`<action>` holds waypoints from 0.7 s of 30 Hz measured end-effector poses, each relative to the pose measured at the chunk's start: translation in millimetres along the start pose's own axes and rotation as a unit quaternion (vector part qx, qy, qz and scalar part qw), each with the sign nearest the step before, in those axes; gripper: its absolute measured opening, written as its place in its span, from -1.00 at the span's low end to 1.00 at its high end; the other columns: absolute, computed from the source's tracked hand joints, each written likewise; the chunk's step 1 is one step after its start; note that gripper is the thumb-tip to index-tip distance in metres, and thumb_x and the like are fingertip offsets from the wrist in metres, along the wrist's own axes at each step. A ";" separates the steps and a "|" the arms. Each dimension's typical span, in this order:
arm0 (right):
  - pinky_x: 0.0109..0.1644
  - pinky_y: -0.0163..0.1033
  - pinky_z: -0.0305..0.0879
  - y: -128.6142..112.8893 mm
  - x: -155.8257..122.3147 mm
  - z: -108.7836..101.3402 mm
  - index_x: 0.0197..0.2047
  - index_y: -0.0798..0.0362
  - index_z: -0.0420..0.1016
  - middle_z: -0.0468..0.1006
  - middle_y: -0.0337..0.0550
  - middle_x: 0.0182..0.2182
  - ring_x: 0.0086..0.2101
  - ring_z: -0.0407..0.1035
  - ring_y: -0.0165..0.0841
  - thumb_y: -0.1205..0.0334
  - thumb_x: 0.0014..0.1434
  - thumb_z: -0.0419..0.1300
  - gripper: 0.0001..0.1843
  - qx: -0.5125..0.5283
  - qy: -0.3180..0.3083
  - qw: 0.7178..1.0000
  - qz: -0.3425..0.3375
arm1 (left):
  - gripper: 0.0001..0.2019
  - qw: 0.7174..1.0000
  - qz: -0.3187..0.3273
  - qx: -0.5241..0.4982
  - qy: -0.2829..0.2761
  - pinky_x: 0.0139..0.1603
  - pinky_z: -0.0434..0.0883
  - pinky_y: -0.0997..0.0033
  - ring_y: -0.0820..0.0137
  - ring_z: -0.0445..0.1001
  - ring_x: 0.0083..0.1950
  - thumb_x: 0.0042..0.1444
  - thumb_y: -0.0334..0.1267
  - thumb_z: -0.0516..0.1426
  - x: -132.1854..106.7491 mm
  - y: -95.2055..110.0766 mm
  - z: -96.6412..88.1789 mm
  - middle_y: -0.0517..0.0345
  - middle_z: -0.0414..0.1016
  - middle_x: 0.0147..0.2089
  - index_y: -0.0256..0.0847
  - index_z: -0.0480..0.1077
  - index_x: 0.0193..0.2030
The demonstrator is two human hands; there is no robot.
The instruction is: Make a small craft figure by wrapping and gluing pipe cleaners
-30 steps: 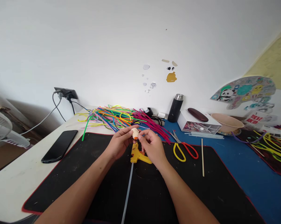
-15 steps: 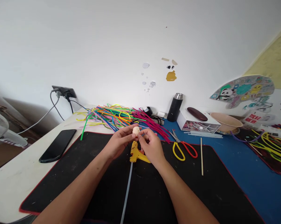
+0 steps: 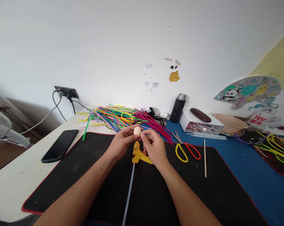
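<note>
Between my two hands is a small cream-coloured wound piece (image 3: 137, 131), rounded and ridged like coiled pipe cleaner. My left hand (image 3: 122, 141) pinches it from the left with thumb and fingers. My right hand (image 3: 154, 147) has its fingertips closed at the piece's lower right side; part of its grip is hidden. Just below the piece, a yellow hot glue gun (image 3: 137, 154) lies on the black mat (image 3: 101, 185), its handle partly behind my right hand. A long translucent glue stick (image 3: 129, 194) runs from the gun toward me.
Colourful pipe cleaners (image 3: 109, 117) are heaped at the back. Scissors (image 3: 181, 152) with yellow and red handles and a thin wooden stick (image 3: 205, 158) lie right. A black phone (image 3: 60, 146) is left. A black flask (image 3: 178, 108), a white box (image 3: 200, 124) and a bowl (image 3: 230, 122) stand behind.
The cream piece has turned or tilted slightly between my fingers. Both hands stay in nearly the same place, and the whole view has shifted a little.
</note>
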State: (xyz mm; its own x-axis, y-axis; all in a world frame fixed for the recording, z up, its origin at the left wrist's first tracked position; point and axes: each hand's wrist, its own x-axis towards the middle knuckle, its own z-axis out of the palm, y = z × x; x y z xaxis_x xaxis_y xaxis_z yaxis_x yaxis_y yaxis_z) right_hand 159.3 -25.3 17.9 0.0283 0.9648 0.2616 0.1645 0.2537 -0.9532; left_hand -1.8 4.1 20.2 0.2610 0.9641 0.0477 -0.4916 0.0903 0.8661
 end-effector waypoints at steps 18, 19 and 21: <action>-0.45 -0.27 0.04 2.6 -0.2 1.6 -0.20 -0.01 0.50 0.23 -0.43 -0.62 -0.59 0.15 -0.40 0.03 0.33 0.21 -0.79 -0.090 0.020 0.994 -0.064 | -0.57 1.000 -0.008 -0.010 -0.009 0.05 0.55 0.31 0.24 0.66 -0.01 -0.05 -0.32 0.47 -3.1 3.3 4.8 -0.03 0.72 0.03 -0.17 0.64 0.02; -0.45 -0.27 0.05 2.8 0.0 1.0 -0.21 -0.01 0.50 0.24 -0.42 -0.62 -0.59 0.16 -0.39 0.03 0.34 0.21 -0.79 -0.092 0.017 0.994 -0.064 | -0.57 1.000 -0.011 -0.009 -0.009 0.05 0.56 0.30 0.23 0.67 0.00 -0.05 -0.31 0.47 -3.4 3.3 4.8 -0.03 0.72 0.03 -0.17 0.64 0.02; -0.44 -0.27 0.07 3.3 0.1 0.3 -0.21 -0.01 0.50 0.29 -0.41 -0.62 -0.59 0.19 -0.39 0.02 0.35 0.20 -0.78 -0.096 0.013 0.993 -0.062 | -0.56 1.000 -0.014 -0.012 -0.009 0.07 0.57 0.27 0.21 0.67 0.00 -0.05 -0.30 0.48 -3.7 2.9 4.5 -0.04 0.71 0.04 -0.18 0.64 0.03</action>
State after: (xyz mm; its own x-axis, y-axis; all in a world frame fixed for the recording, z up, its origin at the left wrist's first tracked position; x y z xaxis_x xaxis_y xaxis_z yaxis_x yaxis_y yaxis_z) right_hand 159.6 -24.3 14.7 0.0204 0.9243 0.3812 0.3525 0.3502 -0.8678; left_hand -0.4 -0.4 24.9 0.2896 0.9566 0.0322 -0.5041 0.1238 0.8547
